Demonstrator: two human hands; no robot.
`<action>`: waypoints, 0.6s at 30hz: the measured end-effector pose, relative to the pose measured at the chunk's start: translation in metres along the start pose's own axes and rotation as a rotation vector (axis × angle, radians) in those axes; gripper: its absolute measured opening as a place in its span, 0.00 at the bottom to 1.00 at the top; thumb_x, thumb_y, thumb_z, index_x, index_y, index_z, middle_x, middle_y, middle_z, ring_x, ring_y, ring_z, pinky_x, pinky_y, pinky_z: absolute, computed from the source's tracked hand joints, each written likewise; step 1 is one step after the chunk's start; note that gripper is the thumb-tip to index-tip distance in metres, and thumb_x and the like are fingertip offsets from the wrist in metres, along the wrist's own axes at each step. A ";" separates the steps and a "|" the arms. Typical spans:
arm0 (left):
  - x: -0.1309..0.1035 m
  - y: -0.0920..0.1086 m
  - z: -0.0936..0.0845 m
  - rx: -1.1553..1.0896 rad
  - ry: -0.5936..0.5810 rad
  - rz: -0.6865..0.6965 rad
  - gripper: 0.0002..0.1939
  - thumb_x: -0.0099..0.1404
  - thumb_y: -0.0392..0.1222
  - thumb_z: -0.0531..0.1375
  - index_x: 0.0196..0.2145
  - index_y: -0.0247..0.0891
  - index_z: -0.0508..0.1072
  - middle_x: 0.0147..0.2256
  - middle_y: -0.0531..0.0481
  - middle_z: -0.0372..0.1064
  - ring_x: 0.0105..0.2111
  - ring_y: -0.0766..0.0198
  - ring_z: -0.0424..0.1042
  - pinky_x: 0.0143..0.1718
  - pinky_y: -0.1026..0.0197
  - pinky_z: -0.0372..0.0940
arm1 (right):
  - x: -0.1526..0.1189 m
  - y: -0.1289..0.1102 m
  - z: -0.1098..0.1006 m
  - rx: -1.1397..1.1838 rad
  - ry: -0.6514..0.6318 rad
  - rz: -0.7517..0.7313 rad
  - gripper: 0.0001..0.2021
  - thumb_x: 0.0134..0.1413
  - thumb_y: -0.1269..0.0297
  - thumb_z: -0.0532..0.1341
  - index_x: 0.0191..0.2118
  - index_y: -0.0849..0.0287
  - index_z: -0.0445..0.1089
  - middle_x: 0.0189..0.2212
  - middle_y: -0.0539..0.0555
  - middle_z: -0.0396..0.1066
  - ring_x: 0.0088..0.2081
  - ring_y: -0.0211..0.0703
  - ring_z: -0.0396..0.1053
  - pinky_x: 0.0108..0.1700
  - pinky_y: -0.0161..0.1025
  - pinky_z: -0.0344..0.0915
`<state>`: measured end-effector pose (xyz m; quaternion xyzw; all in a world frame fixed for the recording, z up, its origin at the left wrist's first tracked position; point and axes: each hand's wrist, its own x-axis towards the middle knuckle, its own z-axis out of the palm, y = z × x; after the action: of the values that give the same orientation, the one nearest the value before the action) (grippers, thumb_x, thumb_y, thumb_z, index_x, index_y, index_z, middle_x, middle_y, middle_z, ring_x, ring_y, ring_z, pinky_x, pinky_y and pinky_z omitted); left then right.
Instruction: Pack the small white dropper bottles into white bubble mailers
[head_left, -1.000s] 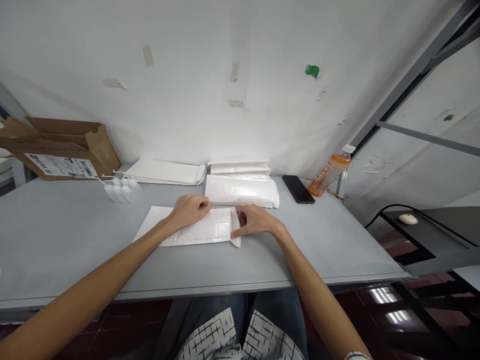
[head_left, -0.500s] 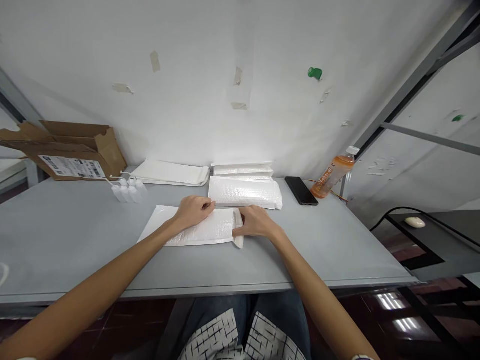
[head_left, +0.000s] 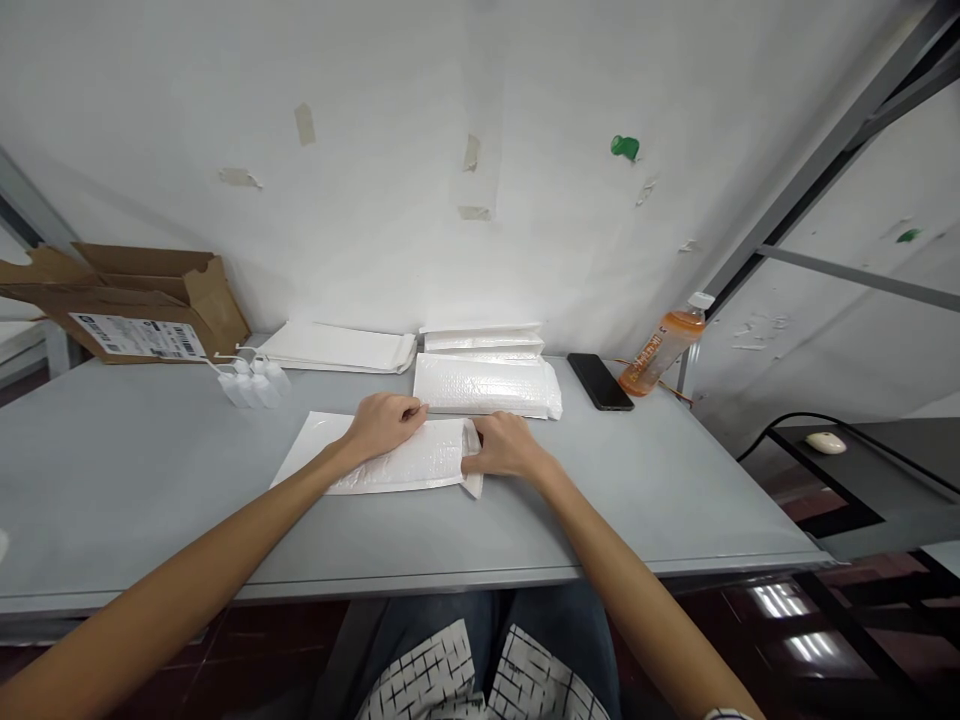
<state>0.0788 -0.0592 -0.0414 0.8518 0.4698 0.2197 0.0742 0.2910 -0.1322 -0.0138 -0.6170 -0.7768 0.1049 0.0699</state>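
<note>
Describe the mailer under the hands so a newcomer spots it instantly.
Start with the grey table. Nearer the person than the white mailers at the back, one white mailer lies with the left hand on it and the right hand at its right end. Unlike those behind, it is closest to the table's front edge.

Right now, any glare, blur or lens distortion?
Head view: sheen on the front mailer at the right hand; head view: bright reflections on the dark floor; head view: orange bottle leans outward, likely wide-angle distortion; head view: no obvious motion blur on that hand.
</note>
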 end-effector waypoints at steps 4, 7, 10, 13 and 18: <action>0.000 -0.001 0.000 0.030 -0.012 0.003 0.24 0.67 0.51 0.48 0.17 0.39 0.67 0.17 0.54 0.55 0.20 0.66 0.54 0.27 0.62 0.43 | 0.001 -0.008 0.006 -0.092 0.039 0.057 0.13 0.46 0.53 0.64 0.28 0.58 0.70 0.23 0.53 0.69 0.27 0.41 0.62 0.28 0.38 0.45; 0.000 -0.001 0.001 0.029 -0.016 0.007 0.24 0.67 0.50 0.48 0.18 0.39 0.70 0.17 0.55 0.55 0.20 0.65 0.54 0.28 0.62 0.43 | 0.002 -0.010 0.009 -0.123 0.046 0.093 0.13 0.48 0.52 0.64 0.30 0.58 0.73 0.26 0.55 0.72 0.28 0.43 0.66 0.29 0.38 0.46; 0.000 -0.001 0.001 0.008 -0.012 0.007 0.24 0.67 0.50 0.49 0.17 0.39 0.69 0.17 0.54 0.54 0.20 0.65 0.53 0.27 0.61 0.42 | 0.004 -0.012 0.012 -0.140 0.061 0.128 0.14 0.49 0.51 0.63 0.31 0.58 0.73 0.27 0.56 0.73 0.29 0.44 0.67 0.29 0.38 0.46; 0.000 0.000 0.000 -0.004 -0.015 0.002 0.24 0.66 0.50 0.49 0.16 0.39 0.67 0.17 0.54 0.53 0.20 0.66 0.52 0.27 0.61 0.42 | 0.005 -0.015 0.014 -0.154 0.078 0.153 0.15 0.51 0.50 0.63 0.30 0.58 0.74 0.26 0.56 0.73 0.28 0.44 0.67 0.28 0.38 0.47; 0.000 0.003 -0.001 -0.004 -0.022 -0.010 0.24 0.66 0.49 0.48 0.15 0.39 0.63 0.17 0.54 0.52 0.20 0.66 0.50 0.27 0.61 0.41 | 0.005 -0.019 0.015 -0.169 0.076 0.195 0.14 0.53 0.51 0.62 0.30 0.58 0.74 0.27 0.57 0.73 0.28 0.44 0.67 0.28 0.38 0.47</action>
<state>0.0806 -0.0614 -0.0397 0.8515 0.4729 0.2112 0.0822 0.2682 -0.1331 -0.0238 -0.6969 -0.7159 0.0219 0.0362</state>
